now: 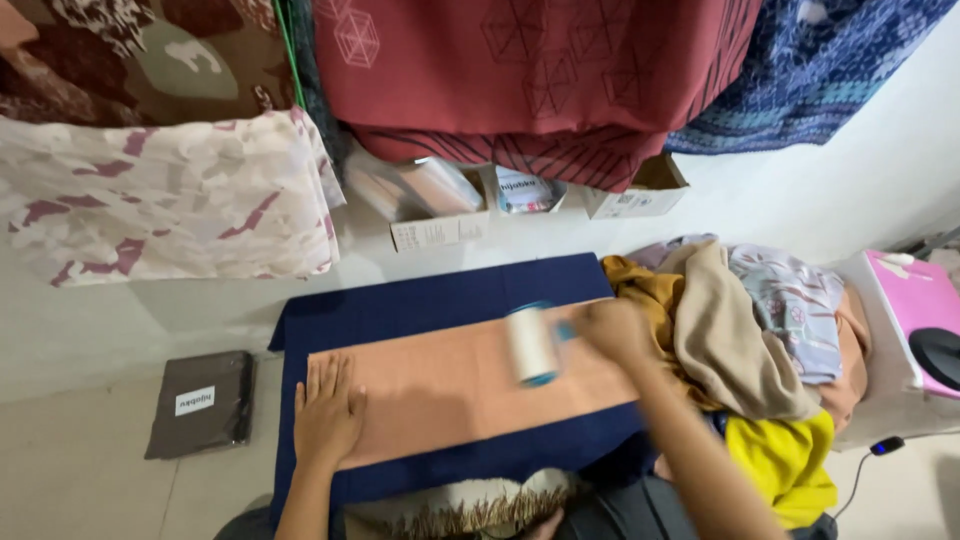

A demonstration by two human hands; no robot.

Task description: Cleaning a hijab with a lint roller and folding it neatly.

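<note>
Head view showed a strip of peach cloth (pixel 450 385) laid flat along a dark blue mat (pixel 420 300) on the floor (pixel 80 480), with a band of blue left bare above and below it. The left hand (pixel 328 410) lay open, palm down and fingers spread, pressing the strip's left end. The right hand (pixel 612 328) was closed around the blue handle of a lint roller (pixel 532 346), whose white drum sat over the strip's right half; both were blurred, so contact with the cloth could not be told.

Open floor spread to the left, where a flat dark packet (pixel 200 403) with a white label lay well apart from the mat. On the right a heap of clothes (pixel 740 340), in mustard, beige, floral and yellow, crowded the mat's right edge, just beside the right hand. Patterned cloths (pixel 160 200) hung along the wall (pixel 850 190) behind.

Three cardboard boxes (pixel 440 225) stood against the wall beyond the mat's far edge, holding plastic-wrapped packs. A pink box (pixel 915 305) sat at far right.
</note>
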